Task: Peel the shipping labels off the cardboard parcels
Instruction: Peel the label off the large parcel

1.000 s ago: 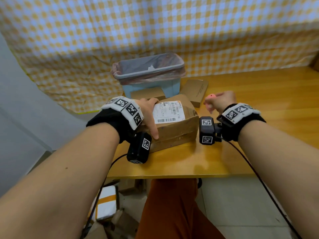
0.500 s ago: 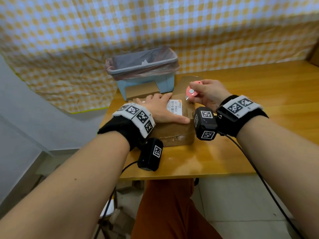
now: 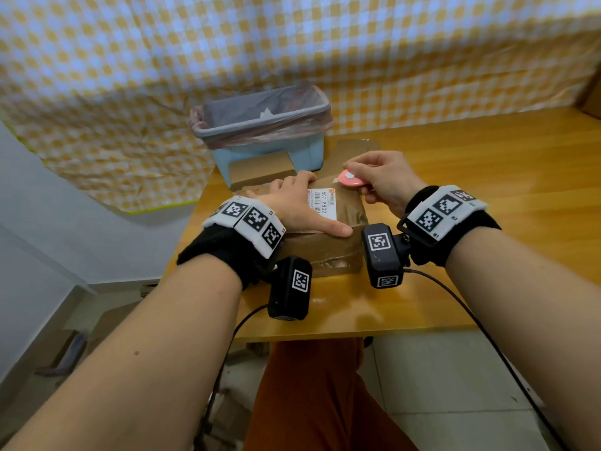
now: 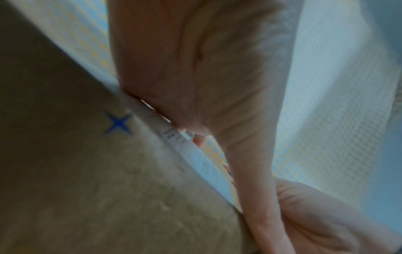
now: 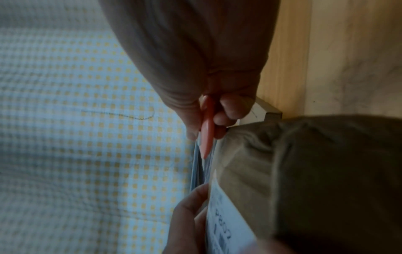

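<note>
On the wooden table (image 3: 455, 196) near the bin (image 3: 260, 125), our left hand (image 3: 292, 206) lay flat, fingers straight, across the parcel (image 3: 328, 252) and its label (image 3: 322, 203); our right hand (image 3: 383, 180) pinched a pink cutter (image 3: 349, 180) at the label's far corner.

Parcel (image 3: 328, 252) on table (image 3: 487, 190), near its front edge; label (image 3: 322, 203) on parcel top; bin (image 3: 263, 125) behind parcel; flat cardboard (image 3: 354, 149) right of bin.
</note>
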